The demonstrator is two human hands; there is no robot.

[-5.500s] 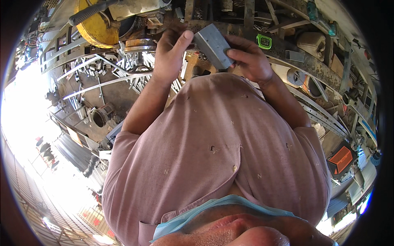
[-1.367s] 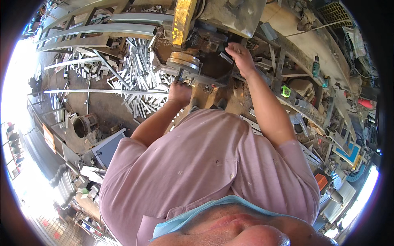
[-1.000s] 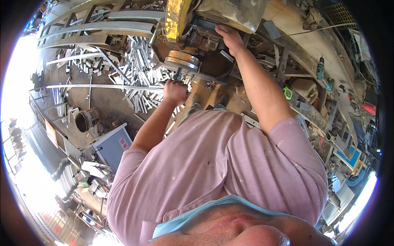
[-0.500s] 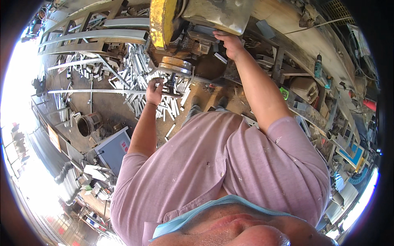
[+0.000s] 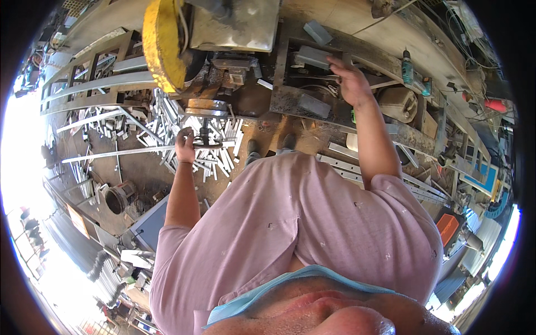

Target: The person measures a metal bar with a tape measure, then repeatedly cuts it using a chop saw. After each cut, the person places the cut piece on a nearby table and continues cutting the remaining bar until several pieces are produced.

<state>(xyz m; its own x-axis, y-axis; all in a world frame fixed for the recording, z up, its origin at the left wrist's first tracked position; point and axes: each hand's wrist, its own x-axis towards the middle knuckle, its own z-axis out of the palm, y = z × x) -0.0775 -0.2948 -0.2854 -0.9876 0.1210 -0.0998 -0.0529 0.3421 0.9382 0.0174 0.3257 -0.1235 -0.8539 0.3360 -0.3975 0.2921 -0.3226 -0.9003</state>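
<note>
My left hand [image 5: 185,146] is closed at the left end of a dark crank handle [image 5: 211,146], below the round metal part [image 5: 206,106] of a cut-off saw. The fingers partly hide the grip. My right hand [image 5: 353,84] is open, fingers stretched, above the dark steel frame of the bench. Its fingertips are close to the end of a grey rectangular metal piece [image 5: 312,57]; whether they touch cannot be told. Another grey metal piece [image 5: 314,105] lies nearer to me, and a third [image 5: 317,33] farther back. The saw's yellow guard [image 5: 161,47] stands at upper left.
Many short silvery offcuts [image 5: 220,162] lie heaped on the floor beneath the saw. A long thin metal bar [image 5: 117,153] stretches left from beside my left hand. A green drill [image 5: 407,67] and a dirty canister [image 5: 397,104] are at right; a bucket [image 5: 118,196] is at left.
My right hand has come away from the saw's clamping area and moved right over the bench, fingers spreading. My left hand stays at the crank handle. The whole view has shifted to the right.
</note>
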